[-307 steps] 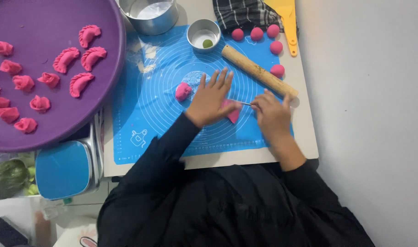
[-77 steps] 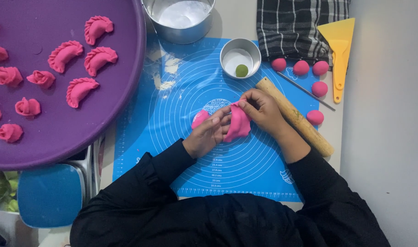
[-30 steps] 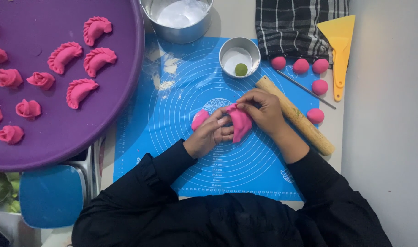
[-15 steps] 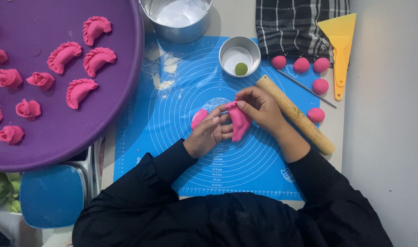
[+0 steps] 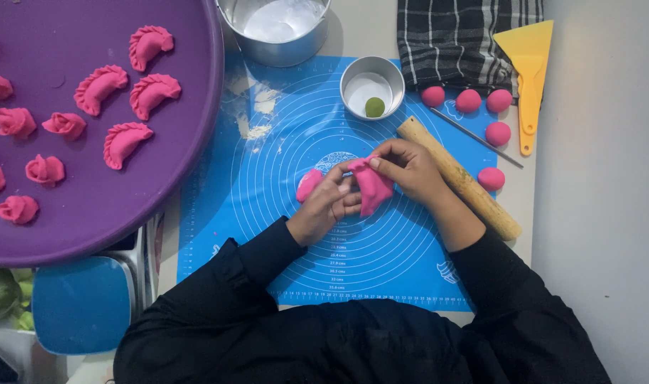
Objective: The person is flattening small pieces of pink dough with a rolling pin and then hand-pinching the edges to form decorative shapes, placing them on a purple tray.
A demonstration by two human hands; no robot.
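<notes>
Seen from the head camera, both hands meet at the middle of the blue silicone rolling mat [image 5: 282, 213]. The left hand [image 5: 323, 210] and the right hand [image 5: 408, 169] pinch a folded pink dough wrapper [image 5: 373, 186] between their fingertips, holding it just above the mat. A small pink dough lump [image 5: 309, 184] lies at the left hand's 10 o'clock. A wooden rolling pin [image 5: 461, 179] lies at the right hand's 3 o'clock. The purple round tray [image 5: 161, 178] of pleated pink dumplings [image 5: 125, 142] sits at 9 o'clock.
</notes>
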